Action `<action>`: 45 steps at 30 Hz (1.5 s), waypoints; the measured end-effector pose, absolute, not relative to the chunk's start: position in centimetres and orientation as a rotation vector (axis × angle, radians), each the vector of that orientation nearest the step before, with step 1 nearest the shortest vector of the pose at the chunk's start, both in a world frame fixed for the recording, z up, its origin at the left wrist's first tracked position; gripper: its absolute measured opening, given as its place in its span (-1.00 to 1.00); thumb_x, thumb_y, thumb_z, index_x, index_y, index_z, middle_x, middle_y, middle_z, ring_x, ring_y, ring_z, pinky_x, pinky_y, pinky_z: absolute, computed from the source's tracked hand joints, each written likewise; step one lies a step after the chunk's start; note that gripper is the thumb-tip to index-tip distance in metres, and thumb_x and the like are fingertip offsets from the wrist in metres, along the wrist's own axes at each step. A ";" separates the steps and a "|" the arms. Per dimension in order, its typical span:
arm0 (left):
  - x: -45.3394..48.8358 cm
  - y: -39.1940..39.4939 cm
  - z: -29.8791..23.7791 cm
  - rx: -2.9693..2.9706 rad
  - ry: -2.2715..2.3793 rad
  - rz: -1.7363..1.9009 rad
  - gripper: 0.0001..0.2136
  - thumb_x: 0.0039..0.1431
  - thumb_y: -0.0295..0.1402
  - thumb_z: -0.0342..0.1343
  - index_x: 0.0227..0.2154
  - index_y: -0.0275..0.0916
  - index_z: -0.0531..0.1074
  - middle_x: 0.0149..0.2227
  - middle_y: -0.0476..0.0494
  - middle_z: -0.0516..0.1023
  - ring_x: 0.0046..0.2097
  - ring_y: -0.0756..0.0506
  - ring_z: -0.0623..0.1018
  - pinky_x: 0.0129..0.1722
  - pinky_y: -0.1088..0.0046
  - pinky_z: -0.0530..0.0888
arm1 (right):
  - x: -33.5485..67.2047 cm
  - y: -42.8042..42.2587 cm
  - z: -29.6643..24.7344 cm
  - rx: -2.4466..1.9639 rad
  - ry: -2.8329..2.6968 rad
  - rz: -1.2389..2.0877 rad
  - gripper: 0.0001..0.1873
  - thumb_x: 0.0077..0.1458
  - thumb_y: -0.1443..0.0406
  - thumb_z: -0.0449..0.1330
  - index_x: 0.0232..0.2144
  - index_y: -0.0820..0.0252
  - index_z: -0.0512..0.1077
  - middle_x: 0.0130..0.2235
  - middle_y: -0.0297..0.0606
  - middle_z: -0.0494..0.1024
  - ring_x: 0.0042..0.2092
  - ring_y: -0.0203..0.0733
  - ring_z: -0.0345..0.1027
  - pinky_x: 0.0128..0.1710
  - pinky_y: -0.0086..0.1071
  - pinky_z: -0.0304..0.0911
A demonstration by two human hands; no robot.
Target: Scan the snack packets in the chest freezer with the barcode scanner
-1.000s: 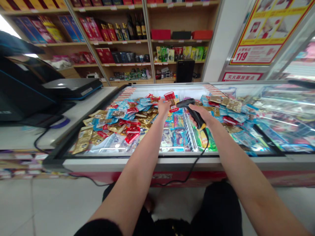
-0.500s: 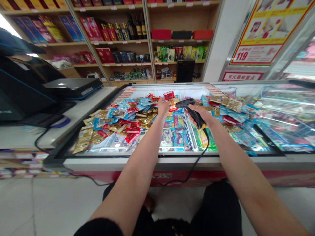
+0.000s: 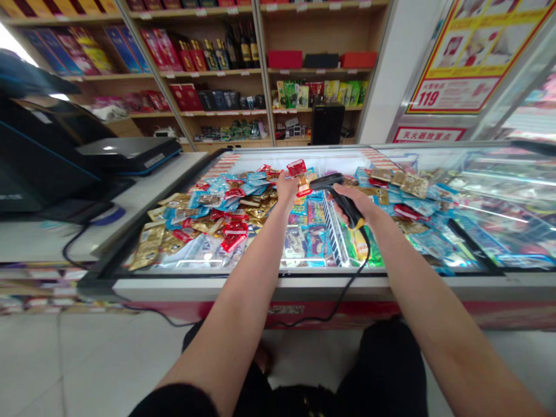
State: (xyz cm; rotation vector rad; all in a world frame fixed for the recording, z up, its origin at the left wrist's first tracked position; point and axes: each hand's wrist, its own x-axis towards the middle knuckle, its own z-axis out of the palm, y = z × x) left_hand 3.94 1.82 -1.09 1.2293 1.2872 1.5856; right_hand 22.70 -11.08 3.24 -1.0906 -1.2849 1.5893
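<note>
My left hand point(image 3: 285, 189) is stretched out over a glass-topped chest freezer point(image 3: 304, 284) and pinches a small red snack packet point(image 3: 299, 169), held upright above the heap. My right hand point(image 3: 358, 204) grips a black barcode scanner point(image 3: 336, 191) with a yellow band on its handle; its head points left at the red packet, a short gap away. The scanner's black cable point(image 3: 347, 284) hangs over the freezer's front edge. Many small packets in gold, red and blue point(image 3: 217, 217) lie piled on the glass lid to the left, and more point(image 3: 412, 197) lie to the right.
A checkout counter point(image 3: 143, 197) with a black till and screen point(image 3: 47, 156) stands to the left. Wooden shelves point(image 3: 260, 72) with boxes and bottles fill the back wall. A yellow and red poster point(image 3: 469, 52) hangs at the right. My dark-clad legs point(image 3: 382, 370) are below.
My left hand has lifted the red packet slightly and brought it a little closer to the scanner head. The right hand has barely moved.
</note>
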 end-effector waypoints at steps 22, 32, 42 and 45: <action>-1.6 1.2 1.6 1.533 1.591 1.596 -0.60 0.06 -0.52 0.08 0.00 -0.21 0.33 -0.25 -0.10 0.56 -0.19 -0.08 0.57 -0.03 0.38 0.44 | 22.4 -10.9 3.4 -1.084 -1.232 1.493 -0.59 0.20 -0.03 0.18 -0.33 0.22 0.40 -0.67 -0.34 0.41 -0.75 -0.31 0.19 -0.80 -0.46 0.16; -5.1 -1.8 2.6 2.161 2.164 0.963 -0.70 0.04 -0.27 0.23 -0.12 -0.13 0.54 0.07 -0.34 0.46 0.19 -0.44 0.32 0.21 -0.06 0.19 | 22.3 -11.4 3.6 -1.138 -1.234 1.465 -0.56 0.15 -0.06 0.21 -0.36 0.23 0.44 -0.69 -0.32 0.39 -0.75 -0.29 0.20 -0.82 -0.45 0.12; -4.2 -2.0 2.1 2.172 2.198 1.053 -0.65 0.07 -0.23 0.19 -0.05 -0.10 0.52 0.06 -0.30 0.49 0.20 -0.40 0.32 0.30 -0.13 -0.04 | 22.8 -11.1 3.2 -1.116 -1.214 1.415 -0.56 0.13 -0.08 0.23 -0.34 0.18 0.45 -0.65 -0.31 0.42 -0.71 -0.28 0.23 -0.78 -0.45 0.19; -2.3 -2.7 2.1 2.237 2.131 1.053 -0.63 0.10 -0.26 0.17 0.00 -0.12 0.49 0.12 -0.31 0.45 0.21 -0.39 0.33 0.32 -0.10 -0.05 | 23.2 -11.0 3.4 -1.124 -1.196 1.356 -0.56 0.12 -0.07 0.25 -0.33 0.20 0.44 -0.65 -0.31 0.43 -0.71 -0.27 0.25 -0.79 -0.43 0.20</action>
